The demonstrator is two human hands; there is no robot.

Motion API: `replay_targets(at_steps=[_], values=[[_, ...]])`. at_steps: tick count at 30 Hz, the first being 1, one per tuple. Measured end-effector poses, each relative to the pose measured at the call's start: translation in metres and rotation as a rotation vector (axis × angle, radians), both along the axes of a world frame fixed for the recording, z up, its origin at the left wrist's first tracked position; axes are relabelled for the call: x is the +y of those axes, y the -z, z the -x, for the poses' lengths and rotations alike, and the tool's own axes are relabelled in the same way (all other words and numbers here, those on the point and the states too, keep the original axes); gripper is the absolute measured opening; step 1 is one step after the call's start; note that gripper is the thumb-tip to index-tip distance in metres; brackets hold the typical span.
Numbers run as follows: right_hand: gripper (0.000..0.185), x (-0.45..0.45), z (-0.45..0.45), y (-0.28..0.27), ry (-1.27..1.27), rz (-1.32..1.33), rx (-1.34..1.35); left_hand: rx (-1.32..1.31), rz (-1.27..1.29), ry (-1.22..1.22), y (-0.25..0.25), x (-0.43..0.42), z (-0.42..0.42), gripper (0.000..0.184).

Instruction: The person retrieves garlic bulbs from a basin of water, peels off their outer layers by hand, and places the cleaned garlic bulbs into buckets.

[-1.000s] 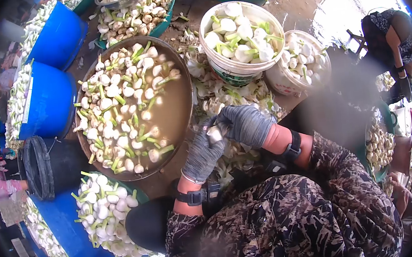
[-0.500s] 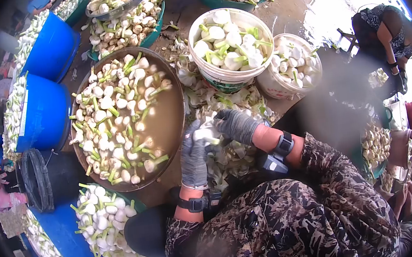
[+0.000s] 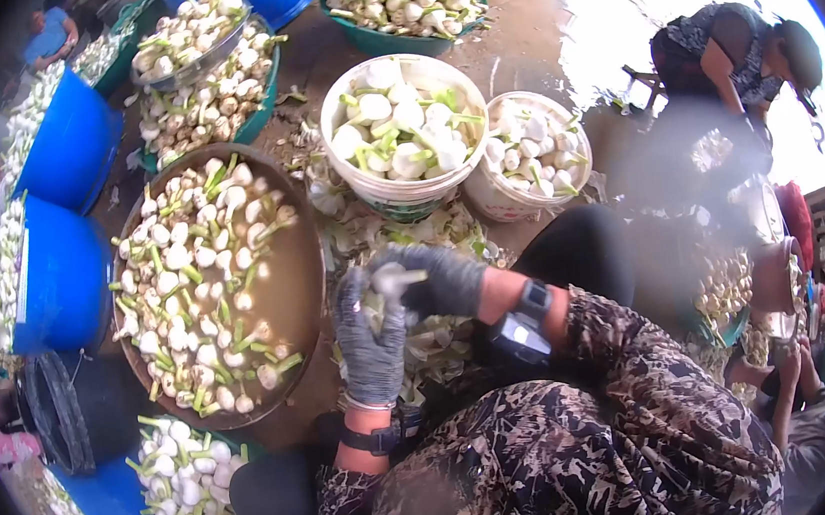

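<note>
Both my hands wear grey gloves and meet in front of my body, above a heap of peelings (image 3: 431, 341). A white garlic bulb (image 3: 393, 280) with a short stem lies between them, blurred by motion. My left hand (image 3: 371, 340) holds the bulb from the left, its fingers pointing up. My right hand (image 3: 435, 280) is smeared and curls against the bulb's right side; its fingertips are hard to make out. Left of my hands is a wide round pan (image 3: 311, 298) of murky water with many stemmed bulbs. Beyond them stands a white bucket (image 3: 348, 174) of peeled bulbs.
A smaller white bucket (image 3: 497, 203) of bulbs stands right of the first. Blue tubs (image 3: 62, 269) and a black bucket (image 3: 97, 411) line the left. Green basins (image 3: 380, 42) of garlic are at the back. A person (image 3: 723, 54) bends at the right; another person's arms show lower right.
The view has shifted, so the containers appear lower and further left. My hands have come apart and back together around a bulb, whose stem now points right.
</note>
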State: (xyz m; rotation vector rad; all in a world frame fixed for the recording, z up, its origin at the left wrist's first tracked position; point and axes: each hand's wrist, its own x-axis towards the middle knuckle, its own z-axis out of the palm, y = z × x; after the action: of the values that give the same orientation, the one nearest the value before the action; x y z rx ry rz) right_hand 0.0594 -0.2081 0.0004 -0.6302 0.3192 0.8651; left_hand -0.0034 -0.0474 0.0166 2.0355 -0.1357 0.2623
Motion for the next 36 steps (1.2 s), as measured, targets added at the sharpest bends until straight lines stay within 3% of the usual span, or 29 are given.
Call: replay_targets(at_steps=[1, 2, 4, 5, 7, 9, 11, 12, 15, 17, 18, 21, 22, 23, 25, 28, 32, 36], values=[[0.032, -0.011, 0.000, -0.052, 0.078, 0.206, -0.253, -0.081, 0.012, 0.050, -0.009, 0.002, 0.002, 0.056], [0.027, -0.030, -0.014, -0.058, 0.137, 0.335, -0.446, 0.016, 0.007, 0.050, -0.017, 0.007, 0.006, 0.055], [0.022, -0.057, -0.030, -0.088, 0.367, 0.868, -0.726, 0.119, 0.128, -0.005, -0.008, 0.018, 0.010, 0.049], [0.023, -0.072, -0.041, -0.098, 0.388, 1.550, -1.017, 0.140, 0.211, -0.042, -0.003, 0.020, 0.012, 0.047], [0.026, -0.135, -0.071, -0.060, 0.486, 2.043, -1.346, 0.155, 0.290, -0.101, -0.003, 0.022, 0.014, 0.043], [0.027, -0.119, -0.075, -0.065, 0.495, 2.416, -1.497, 0.091, 0.217, -0.136, -0.010, 0.027, 0.018, 0.041], [0.029, -0.048, -0.064, -0.094, 0.432, 2.021, -1.542, 0.057, 0.243, -0.146, -0.012, 0.037, 0.023, 0.040], [0.032, -0.003, -0.048, -0.106, 0.348, 1.763, -1.259, 0.098, 0.311, -0.190, -0.012, 0.041, 0.026, 0.040], [0.019, 0.030, -0.045, -0.065, -0.399, 1.520, -1.427, 0.176, 0.488, -0.204, -0.025, 0.047, 0.022, 0.037], [0.019, 0.050, -0.023, -0.074, -0.544, 1.473, -1.370, 0.143, 0.443, -0.238, -0.013, 0.057, 0.019, 0.033], [0.021, 0.050, -0.018, -0.081, -0.629, 1.423, -1.317, 0.185, 0.548, -0.269, -0.007, 0.061, 0.018, 0.029], [0.027, -0.001, -0.020, -0.135, -0.673, 1.582, -1.231, 0.259, 0.608, -0.271, 0.005, 0.060, 0.016, 0.028], [0.030, -0.028, -0.026, -0.149, -0.623, 1.698, -1.091, 0.278, 0.651, -0.259, 0.006, 0.056, 0.016, 0.027], [0.025, -0.061, -0.032, -0.153, -0.392, 1.749, -1.035, 0.294, 0.692, -0.249, 0.007, 0.052, 0.016, 0.026], [0.022, -0.131, -0.063, -0.152, -0.319, 2.042, -1.060, 0.323, 0.694, -0.238, 0.010, 0.043, 0.015, 0.026], [0.034, -0.238, -0.112, -0.080, -0.125, 1.871, -0.951, 0.328, 0.624, -0.225, 0.025, 0.032, 0.012, 0.025], [0.045, -0.259, -0.133, -0.022, -0.342, 1.786, -0.950, 0.354, 0.542, -0.192, 0.030, 0.018, 0.007, 0.026], [0.046, -0.246, -0.131, 0.009, -0.583, 2.052, -1.105, 0.385, 0.464, -0.170, 0.027, 0.006, 0.005, 0.026]])
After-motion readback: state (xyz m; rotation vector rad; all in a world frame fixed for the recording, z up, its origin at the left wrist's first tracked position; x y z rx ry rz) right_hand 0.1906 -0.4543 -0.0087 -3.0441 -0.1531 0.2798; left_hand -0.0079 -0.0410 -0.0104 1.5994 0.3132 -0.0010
